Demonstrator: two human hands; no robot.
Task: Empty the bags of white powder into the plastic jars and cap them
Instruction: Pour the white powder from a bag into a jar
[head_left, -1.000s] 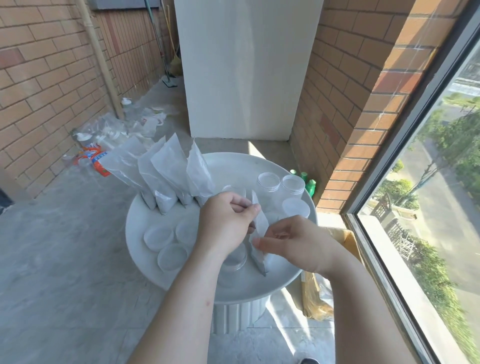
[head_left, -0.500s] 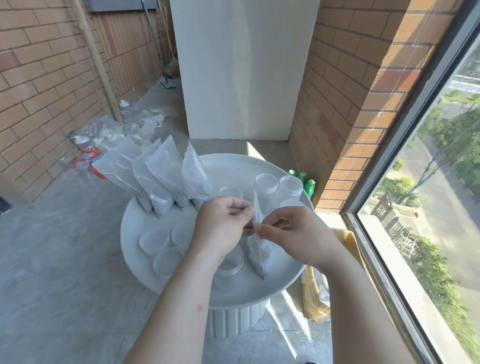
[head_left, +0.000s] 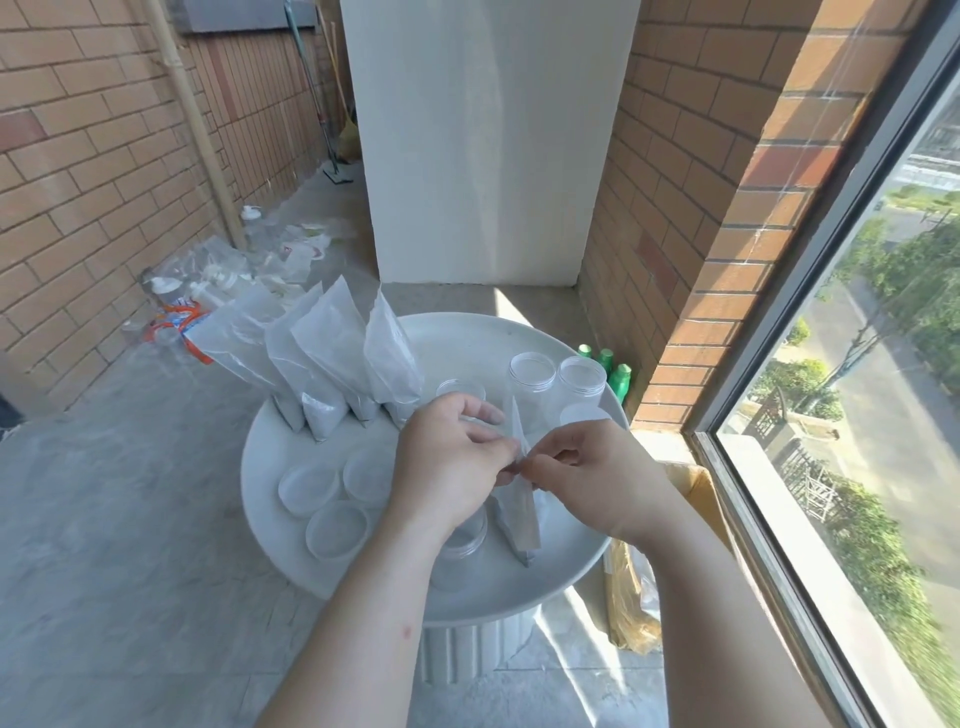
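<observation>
While your left hand (head_left: 447, 467) and right hand (head_left: 597, 473) both pinch the top edge of one bag (head_left: 519, 514), its lower end reaches down to the round table (head_left: 467, 332), just right of a jar (head_left: 467, 535) half hidden under your left wrist. Also on the table:
- four bags (head_left: 332, 353), leaning together, far left
- three lids (head_left: 309, 488), near left
- open jars (head_left: 530, 374), far right

On the floor beyond: green bottles (head_left: 618, 374).

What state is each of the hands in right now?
Left hand: closed, pinching the top edge of the powder bag.
Right hand: closed, pinching the same bag's top edge from the other side.
</observation>
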